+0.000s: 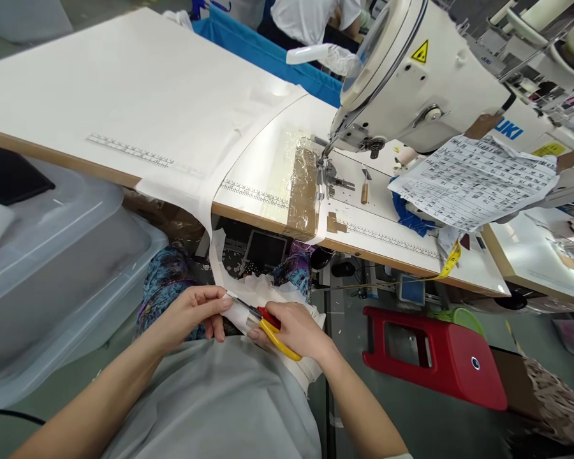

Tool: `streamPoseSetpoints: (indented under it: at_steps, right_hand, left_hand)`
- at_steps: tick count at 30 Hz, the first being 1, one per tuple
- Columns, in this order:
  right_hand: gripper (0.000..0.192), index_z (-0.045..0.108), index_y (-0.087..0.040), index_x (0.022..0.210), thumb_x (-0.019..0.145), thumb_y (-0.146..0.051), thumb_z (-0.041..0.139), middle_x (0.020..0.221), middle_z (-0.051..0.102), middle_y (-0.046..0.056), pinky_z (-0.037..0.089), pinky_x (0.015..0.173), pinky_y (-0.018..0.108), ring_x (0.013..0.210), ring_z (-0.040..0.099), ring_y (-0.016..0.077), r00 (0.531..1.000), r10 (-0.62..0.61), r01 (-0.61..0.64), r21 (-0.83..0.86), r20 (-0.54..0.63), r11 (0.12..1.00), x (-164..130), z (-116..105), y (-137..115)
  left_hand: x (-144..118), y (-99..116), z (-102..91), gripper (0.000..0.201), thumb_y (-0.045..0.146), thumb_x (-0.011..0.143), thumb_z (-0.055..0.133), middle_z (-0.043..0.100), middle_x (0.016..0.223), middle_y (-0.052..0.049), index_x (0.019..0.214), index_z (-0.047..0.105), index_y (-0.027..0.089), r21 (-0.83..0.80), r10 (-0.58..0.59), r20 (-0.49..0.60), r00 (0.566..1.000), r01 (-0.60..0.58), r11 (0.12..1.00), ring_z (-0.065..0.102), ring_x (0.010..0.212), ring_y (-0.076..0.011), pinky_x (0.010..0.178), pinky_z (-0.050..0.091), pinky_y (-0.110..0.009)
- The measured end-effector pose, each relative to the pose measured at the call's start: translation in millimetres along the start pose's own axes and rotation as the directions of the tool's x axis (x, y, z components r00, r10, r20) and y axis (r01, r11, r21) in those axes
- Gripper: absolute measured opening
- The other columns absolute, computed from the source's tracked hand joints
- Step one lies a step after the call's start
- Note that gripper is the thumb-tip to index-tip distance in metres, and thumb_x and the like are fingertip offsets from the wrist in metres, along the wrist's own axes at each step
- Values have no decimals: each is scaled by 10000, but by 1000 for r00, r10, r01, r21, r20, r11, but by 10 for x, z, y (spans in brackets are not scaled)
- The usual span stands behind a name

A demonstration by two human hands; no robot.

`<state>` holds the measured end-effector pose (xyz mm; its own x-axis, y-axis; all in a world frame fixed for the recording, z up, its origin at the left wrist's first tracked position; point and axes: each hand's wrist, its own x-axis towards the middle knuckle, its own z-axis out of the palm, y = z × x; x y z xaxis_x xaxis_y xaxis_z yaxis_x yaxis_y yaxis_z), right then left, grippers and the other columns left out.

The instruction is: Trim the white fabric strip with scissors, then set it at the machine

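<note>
My left hand [194, 312] pinches the end of a white fabric strip [209, 210] that hangs down from the sewing table into my lap. My right hand [294, 328] grips small scissors [268, 325] with red and yellow handles, and their blades point left at the fabric between my fingers. More white fabric [258, 290] is bunched in my lap under both hands. The strip runs up over the table edge toward the needle of the white sewing machine [411, 76].
The white table [124, 89] carries printed ruler strips and a taped patch near the needle. A printed paper sheet [473, 182] hangs on the machine. A clear plastic bin [52, 268] stands at left, a red stool [435, 354] at right. Another person stands behind the table.
</note>
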<state>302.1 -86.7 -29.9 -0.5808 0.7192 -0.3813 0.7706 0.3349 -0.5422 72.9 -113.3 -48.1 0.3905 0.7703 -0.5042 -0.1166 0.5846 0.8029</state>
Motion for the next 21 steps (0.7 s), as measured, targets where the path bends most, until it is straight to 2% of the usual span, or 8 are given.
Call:
streamPoseSetpoints:
  at_steps: [8, 12, 14, 16, 17, 19, 20, 21]
  right_hand:
    - [532, 339, -197, 577, 786, -591, 628, 522, 311, -68, 185, 505, 236, 516, 265, 89, 1000, 25, -22, 172, -14, 985, 29, 19, 18]
    - [343, 413, -203, 674, 775, -442, 638, 629, 428, -55, 273, 522, 205, 576, 369, 97, 991, -24, 75, 408, -130, 910, 82, 84, -15]
    - [256, 400, -208, 678, 761, -338, 604, 629, 420, -58, 295, 519, 198, 570, 378, 96, 972, -39, 152, 492, -232, 857, 103, 121, -52]
    - [218, 382, -212, 660, 744, -270, 575, 605, 392, -63, 295, 508, 198, 548, 357, 94, 942, -22, 196, 495, -335, 847, 71, 142, -80]
    - [203, 387, -212, 660, 742, -252, 569, 603, 393, -62, 297, 506, 200, 543, 354, 94, 927, -14, 206, 478, -375, 854, 28, 145, -85]
    - [158, 432, -207, 687, 760, -237, 569, 626, 426, -49, 324, 520, 208, 553, 377, 101, 903, 3, 206, 440, -429, 874, -111, 135, -72]
    - [128, 464, -202, 712, 778, -239, 567, 645, 455, -37, 348, 535, 214, 566, 405, 109, 892, 19, 199, 428, -453, 882, -201, 125, -53]
    - [99, 497, -199, 743, 799, -245, 565, 674, 493, -21, 381, 565, 224, 592, 445, 120, 881, 41, 188, 428, -471, 884, -297, 113, -26]
  left_hand:
    - [-20, 48, 30, 435, 594, 788, 633, 657, 493, -32, 727, 591, 165, 97, -9, -6, 1000, 9, 995, 609, 470, -142, 450, 392, -194]
    - [9, 57, 199, 501, 681, 799, 540, 679, 563, -25, 910, 531, 193, 201, -37, 59, 998, 24, 979, 656, 530, -197, 498, 461, -245]
    - [34, 229, 245, 480, 672, 848, 454, 687, 641, -17, 970, 497, 209, 334, -30, 125, 992, -13, 942, 652, 525, -199, 493, 474, -267]
    - [92, 581, 202, 397, 582, 906, 412, 691, 750, -34, 956, 520, 203, 586, 85, 100, 991, -128, 800, 641, 552, -188, 507, 468, -274]
    - [144, 815, 147, 346, 519, 909, 442, 691, 794, -48, 941, 547, 191, 726, 214, 45, 976, -179, 664, 638, 601, -191, 539, 468, -280]
    - [312, 1330, -7, 276, 396, 880, 544, 683, 956, -93, 1009, 590, 156, 919, 496, -80, 864, -129, 372, 640, 824, -242, 680, 478, -319]
    - [429, 1579, -93, 300, 336, 837, 609, 655, 1088, -123, 1060, 600, 134, 954, 581, -136, 803, -51, 294, 612, 960, -277, 754, 473, -344]
    - [563, 1803, -174, 370, 285, 780, 673, 609, 1208, -148, 1102, 609, 114, 959, 601, -184, 778, 8, 283, 559, 1088, -312, 841, 450, -372]
